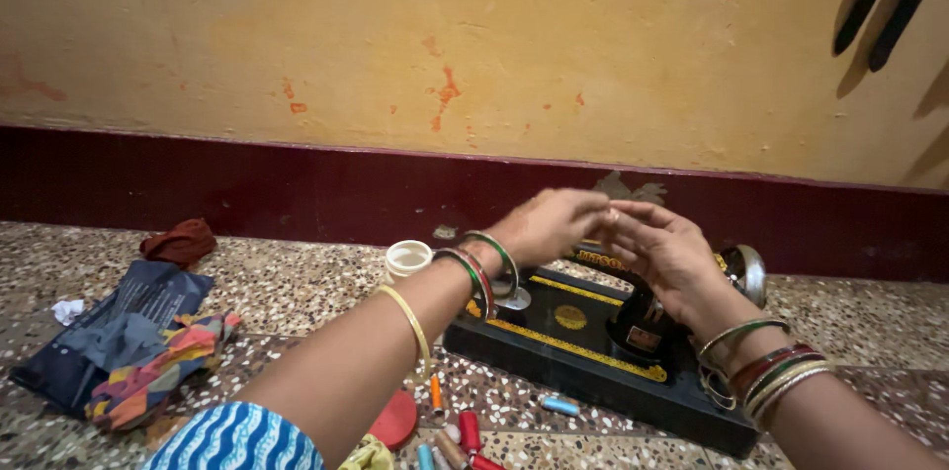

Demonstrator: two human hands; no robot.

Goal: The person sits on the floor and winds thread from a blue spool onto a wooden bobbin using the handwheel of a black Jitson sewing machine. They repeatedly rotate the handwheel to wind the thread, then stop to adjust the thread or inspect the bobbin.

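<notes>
A black sewing machine (583,346) with gold trim sits on the speckled floor by the wall. Both my hands hover over its top, fingertips meeting. My left hand (547,223) has its fingers pinched together against the fingers of my right hand (662,253), which is loosely curled. Anything held between the fingertips is too small to make out. Both wrists carry several bangles. The machine's upper arm is mostly hidden behind my hands; its shiny handwheel (748,272) shows at the right.
A small white cup (406,258) stands left of the machine. Thread spools (465,435) and a red lid (395,419) lie near my left arm. A dark plastic packet (109,332), multicoloured cloth (158,371) and a brown rag (180,241) lie at left.
</notes>
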